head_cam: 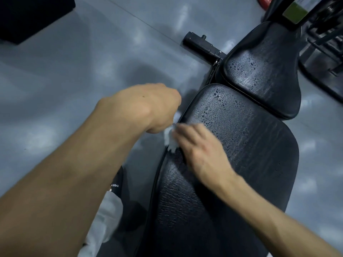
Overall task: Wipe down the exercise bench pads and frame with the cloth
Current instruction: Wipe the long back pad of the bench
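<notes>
1. Left hand point(146, 106): fingers curled into a fist around the upper end of a white cloth point(171, 135), held just off the left edge of the long back pad point(232, 164).
2. Right hand point(202, 151): blurred by motion; lies on the back pad with fingers reaching to the lower part of the cloth. Pinching or merely pressing: cannot tell.
3. Cloth: bunched, small part visible between the two hands, draped over the left rim of the back pad at about mid-length.
4. Back pad: black, textured vinyl, water droplets scattered over its far half; near half looks drier.
5. Seat pad point(263, 71): black, just beyond the back pad across a narrow gap, tilted, also beaded with droplets.
6. Bench frame point(200, 44): black steel foot bar projecting left from under the seat pad, resting on the floor.
7. Floor point(74, 80): grey, glossy, with pale light reflections.
8. Far right: black rack tubing point(323, 52) and an upright with a green label point(295, 10).
9. Top left: dark block point(27, 15) on the floor.
10. Bottom left: light trouser leg point(105, 219) below the left forearm.
</notes>
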`<state>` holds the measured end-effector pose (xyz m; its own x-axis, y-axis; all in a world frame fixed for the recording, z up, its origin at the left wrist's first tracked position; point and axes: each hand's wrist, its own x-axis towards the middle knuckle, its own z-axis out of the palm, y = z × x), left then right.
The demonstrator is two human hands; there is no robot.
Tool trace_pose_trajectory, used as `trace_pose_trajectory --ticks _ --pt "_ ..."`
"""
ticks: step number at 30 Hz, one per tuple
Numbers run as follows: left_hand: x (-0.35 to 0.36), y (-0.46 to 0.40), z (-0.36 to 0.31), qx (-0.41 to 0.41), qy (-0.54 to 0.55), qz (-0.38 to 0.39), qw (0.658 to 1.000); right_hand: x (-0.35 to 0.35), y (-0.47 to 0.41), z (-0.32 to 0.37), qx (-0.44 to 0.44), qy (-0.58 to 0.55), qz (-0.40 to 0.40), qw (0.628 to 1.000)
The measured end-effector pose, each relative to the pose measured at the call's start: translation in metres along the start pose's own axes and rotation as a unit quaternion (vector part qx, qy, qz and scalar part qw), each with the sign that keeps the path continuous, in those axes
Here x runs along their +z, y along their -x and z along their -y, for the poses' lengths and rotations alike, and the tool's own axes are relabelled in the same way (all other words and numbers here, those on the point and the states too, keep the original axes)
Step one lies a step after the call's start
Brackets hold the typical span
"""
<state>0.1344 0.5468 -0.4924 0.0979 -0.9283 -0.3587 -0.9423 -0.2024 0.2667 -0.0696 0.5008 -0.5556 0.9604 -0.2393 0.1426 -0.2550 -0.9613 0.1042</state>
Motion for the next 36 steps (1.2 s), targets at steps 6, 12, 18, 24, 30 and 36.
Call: trace_pose_trajectory --ticks 6,12,18,24,30,36 --pt "-0.002 -0.002 -0.009 0.004 -0.002 0.008 1.0 0.004 0.01 0.002 -0.072 -0.022 -0.001 0.997" --pt "-0.006 -0.003 -0.016 -0.002 0.001 0.011 1.0 0.009 -0.025 -0.045 0.047 0.002 0.002 0.999" --pt "-0.002 -0.009 -0.014 -0.009 0.008 0.029 1.0 0.006 0.011 -0.014 -0.045 -0.02 -0.023 0.999" --pt "-0.008 -0.01 -0.024 -0.015 0.016 0.044 0.999 0.006 -0.041 -0.081 0.072 -0.003 -0.045 0.996" --pt "-0.011 -0.012 -0.03 -0.028 0.008 0.07 0.997 0.009 0.001 -0.039 0.007 0.009 -0.046 0.999" --pt "-0.004 -0.019 -0.027 -0.023 0.009 0.06 0.998 0.0 -0.048 -0.102 0.1 0.013 -0.075 0.992"
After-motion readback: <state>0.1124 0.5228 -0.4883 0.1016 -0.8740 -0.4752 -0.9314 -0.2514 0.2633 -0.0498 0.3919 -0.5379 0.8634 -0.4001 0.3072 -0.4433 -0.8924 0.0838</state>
